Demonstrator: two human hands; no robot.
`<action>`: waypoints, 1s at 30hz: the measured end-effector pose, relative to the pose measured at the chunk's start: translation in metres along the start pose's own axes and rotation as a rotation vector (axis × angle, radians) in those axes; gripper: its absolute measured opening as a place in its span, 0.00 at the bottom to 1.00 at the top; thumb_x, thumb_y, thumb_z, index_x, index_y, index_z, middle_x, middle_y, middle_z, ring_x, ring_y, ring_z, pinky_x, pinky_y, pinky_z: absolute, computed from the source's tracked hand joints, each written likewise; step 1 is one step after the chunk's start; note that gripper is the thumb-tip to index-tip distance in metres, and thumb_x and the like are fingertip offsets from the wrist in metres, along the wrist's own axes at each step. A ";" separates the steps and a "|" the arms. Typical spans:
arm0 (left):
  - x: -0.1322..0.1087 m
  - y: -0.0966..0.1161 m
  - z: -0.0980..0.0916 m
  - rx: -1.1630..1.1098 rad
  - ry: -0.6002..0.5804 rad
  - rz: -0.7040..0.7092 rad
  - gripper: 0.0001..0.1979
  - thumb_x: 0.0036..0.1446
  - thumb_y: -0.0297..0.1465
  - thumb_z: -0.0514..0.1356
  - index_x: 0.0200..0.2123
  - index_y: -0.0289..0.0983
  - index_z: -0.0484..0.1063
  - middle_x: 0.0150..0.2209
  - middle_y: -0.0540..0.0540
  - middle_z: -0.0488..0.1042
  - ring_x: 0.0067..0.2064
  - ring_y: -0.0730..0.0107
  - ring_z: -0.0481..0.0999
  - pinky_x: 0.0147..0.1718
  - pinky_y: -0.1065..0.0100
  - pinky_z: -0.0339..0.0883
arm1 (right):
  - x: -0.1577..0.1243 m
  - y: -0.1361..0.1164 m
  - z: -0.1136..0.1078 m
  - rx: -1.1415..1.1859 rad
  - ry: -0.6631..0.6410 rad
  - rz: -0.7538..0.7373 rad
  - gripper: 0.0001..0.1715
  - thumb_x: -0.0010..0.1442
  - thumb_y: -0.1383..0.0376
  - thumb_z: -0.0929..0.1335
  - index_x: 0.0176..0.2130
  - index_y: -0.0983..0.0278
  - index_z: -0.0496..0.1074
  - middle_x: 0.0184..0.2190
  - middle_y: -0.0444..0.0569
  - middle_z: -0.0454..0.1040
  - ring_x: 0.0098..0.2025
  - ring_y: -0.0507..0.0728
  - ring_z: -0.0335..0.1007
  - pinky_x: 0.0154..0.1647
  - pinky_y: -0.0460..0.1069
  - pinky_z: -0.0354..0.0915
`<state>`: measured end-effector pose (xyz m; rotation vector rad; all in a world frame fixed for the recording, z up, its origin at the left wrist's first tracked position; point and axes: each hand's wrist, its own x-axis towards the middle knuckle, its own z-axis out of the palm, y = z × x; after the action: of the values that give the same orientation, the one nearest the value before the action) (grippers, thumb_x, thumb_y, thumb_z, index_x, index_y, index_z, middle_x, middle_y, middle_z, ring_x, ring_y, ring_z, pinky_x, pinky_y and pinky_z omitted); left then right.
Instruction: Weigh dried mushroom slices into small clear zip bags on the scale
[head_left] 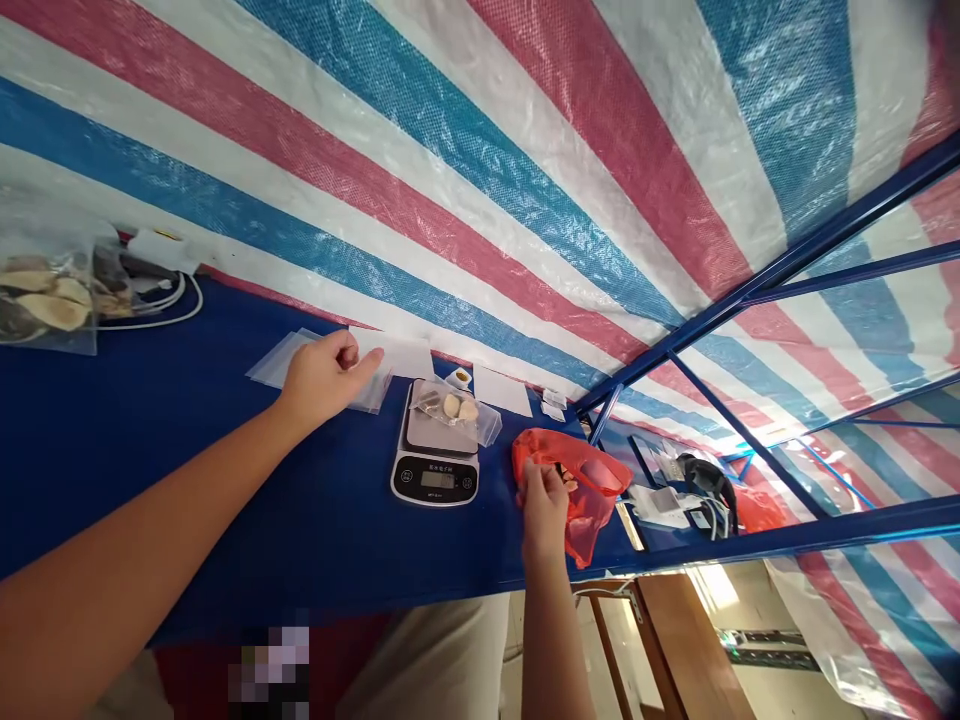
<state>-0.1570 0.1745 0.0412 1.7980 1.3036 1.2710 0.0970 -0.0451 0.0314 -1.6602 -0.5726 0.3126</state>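
My left hand (328,375) hovers over several flat clear plastic bags (274,360), its fingers loosely curled and the thumb held apart, with nothing in it. To its right stands a kitchen scale (435,470) with a grey display. On the scale's pan lies a clear zip bag (480,420) holding a few pale dried slices (459,406). My right hand (545,500) is at the mouth of a red plastic bag (592,475), fingers bent together. Brownish slices (568,482) show inside the bag beside my fingertips. What those fingers pinch, if anything, is hidden.
A large clear bag of dried slices (56,300) and a white cable (161,322) lie at the left of the blue table (322,530). White paper (502,390) and a small container (458,378) sit behind the scale. A blue metal frame (750,290) crosses the right.
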 end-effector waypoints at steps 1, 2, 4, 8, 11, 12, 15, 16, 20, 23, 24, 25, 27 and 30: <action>-0.001 0.000 0.001 0.019 0.013 0.030 0.24 0.56 0.44 0.61 0.22 0.39 0.49 0.21 0.54 0.52 0.25 0.74 0.53 0.29 0.66 0.50 | -0.006 0.009 -0.004 -0.013 0.026 -0.003 0.29 0.52 0.48 0.76 0.23 0.57 0.56 0.16 0.35 0.55 0.18 0.49 0.52 0.18 0.46 0.54; -0.001 0.000 0.003 0.031 0.012 0.052 0.26 0.56 0.44 0.60 0.21 0.39 0.46 0.21 0.54 0.47 0.25 0.74 0.50 0.28 0.65 0.48 | -0.012 0.017 -0.006 -0.021 0.054 -0.008 0.33 0.51 0.48 0.76 0.22 0.56 0.50 0.15 0.34 0.50 0.17 0.49 0.48 0.17 0.46 0.51; -0.004 -0.003 0.007 0.029 -0.021 0.093 0.27 0.57 0.43 0.58 0.21 0.39 0.42 0.22 0.53 0.42 0.25 0.74 0.45 0.28 0.64 0.45 | -0.020 0.032 -0.006 -0.023 0.113 -0.021 0.38 0.52 0.49 0.75 0.23 0.55 0.43 0.16 0.33 0.44 0.17 0.49 0.43 0.16 0.46 0.46; -0.008 -0.010 0.012 0.026 -0.056 0.175 0.25 0.60 0.41 0.54 0.21 0.39 0.40 0.22 0.52 0.41 0.25 0.74 0.44 0.27 0.64 0.45 | -0.023 0.050 -0.001 -0.002 0.192 -0.046 0.36 0.55 0.50 0.72 0.24 0.54 0.40 0.17 0.33 0.41 0.18 0.49 0.40 0.17 0.47 0.45; -0.009 -0.014 0.015 0.057 -0.049 0.250 0.23 0.60 0.40 0.54 0.21 0.40 0.44 0.20 0.53 0.45 0.24 0.74 0.47 0.27 0.63 0.46 | -0.020 0.055 -0.001 0.007 0.251 -0.070 0.30 0.53 0.51 0.72 0.22 0.55 0.47 0.17 0.34 0.46 0.19 0.49 0.44 0.19 0.47 0.51; -0.008 -0.014 0.015 0.066 -0.032 0.274 0.20 0.59 0.39 0.55 0.22 0.40 0.48 0.20 0.53 0.50 0.24 0.73 0.50 0.27 0.64 0.48 | -0.019 0.056 -0.002 0.009 0.272 -0.081 0.26 0.53 0.52 0.72 0.22 0.56 0.52 0.18 0.35 0.51 0.20 0.50 0.47 0.21 0.47 0.54; -0.005 -0.015 0.014 0.062 0.014 0.339 0.07 0.56 0.34 0.56 0.28 0.40 0.61 0.28 0.48 0.68 0.31 0.68 0.65 0.32 0.65 0.57 | -0.018 0.058 -0.004 0.030 0.324 -0.117 0.12 0.50 0.56 0.70 0.25 0.60 0.67 0.26 0.44 0.70 0.30 0.54 0.65 0.31 0.49 0.64; -0.005 -0.015 0.012 0.049 0.003 0.349 0.03 0.54 0.32 0.55 0.29 0.40 0.64 0.31 0.46 0.71 0.35 0.65 0.68 0.34 0.65 0.59 | -0.018 0.058 -0.004 0.046 0.329 -0.124 0.09 0.49 0.58 0.69 0.25 0.61 0.70 0.31 0.48 0.74 0.35 0.56 0.69 0.35 0.50 0.67; -0.007 -0.014 0.005 -0.015 -0.173 0.288 0.08 0.50 0.27 0.50 0.23 0.39 0.66 0.25 0.48 0.70 0.32 0.68 0.68 0.33 0.66 0.60 | -0.022 0.053 -0.002 0.152 0.272 -0.103 0.08 0.44 0.62 0.65 0.21 0.62 0.72 0.35 0.53 0.81 0.44 0.63 0.77 0.45 0.55 0.70; -0.009 -0.014 0.003 -0.044 -0.222 0.248 0.09 0.47 0.26 0.47 0.18 0.39 0.59 0.18 0.50 0.59 0.24 0.72 0.59 0.27 0.66 0.54 | -0.026 0.047 -0.001 0.231 0.218 -0.072 0.08 0.41 0.64 0.64 0.18 0.62 0.71 0.25 0.50 0.78 0.40 0.65 0.80 0.46 0.57 0.72; -0.009 -0.014 0.002 -0.052 -0.223 0.237 0.08 0.46 0.27 0.47 0.17 0.39 0.56 0.18 0.51 0.56 0.23 0.73 0.57 0.26 0.66 0.52 | -0.027 0.045 -0.001 0.250 0.207 -0.063 0.07 0.40 0.64 0.64 0.17 0.61 0.70 0.21 0.49 0.75 0.38 0.65 0.81 0.45 0.57 0.72; -0.009 -0.014 0.003 -0.061 -0.225 0.227 0.07 0.45 0.27 0.47 0.17 0.39 0.55 0.18 0.51 0.54 0.23 0.73 0.55 0.25 0.66 0.50 | -0.028 0.043 -0.001 0.265 0.200 -0.054 0.06 0.40 0.64 0.63 0.17 0.61 0.69 0.18 0.47 0.72 0.36 0.64 0.81 0.43 0.56 0.72; -0.009 -0.015 0.003 -0.076 -0.231 0.207 0.06 0.43 0.28 0.47 0.17 0.40 0.53 0.18 0.51 0.53 0.23 0.73 0.54 0.24 0.66 0.49 | -0.029 0.039 0.000 0.288 0.198 -0.035 0.05 0.39 0.65 0.63 0.16 0.61 0.66 0.14 0.43 0.65 0.28 0.61 0.77 0.35 0.53 0.70; -0.008 -0.017 0.004 -0.091 -0.244 0.189 0.05 0.42 0.28 0.47 0.17 0.40 0.53 0.18 0.51 0.53 0.23 0.73 0.54 0.24 0.66 0.48 | -0.028 0.035 0.001 0.309 0.213 -0.009 0.04 0.37 0.63 0.62 0.16 0.60 0.60 0.13 0.39 0.57 0.16 0.51 0.59 0.20 0.46 0.56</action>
<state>-0.1601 0.1732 0.0221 1.9762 0.9475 1.1442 0.0794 -0.0626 -0.0068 -1.3703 -0.3522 0.2027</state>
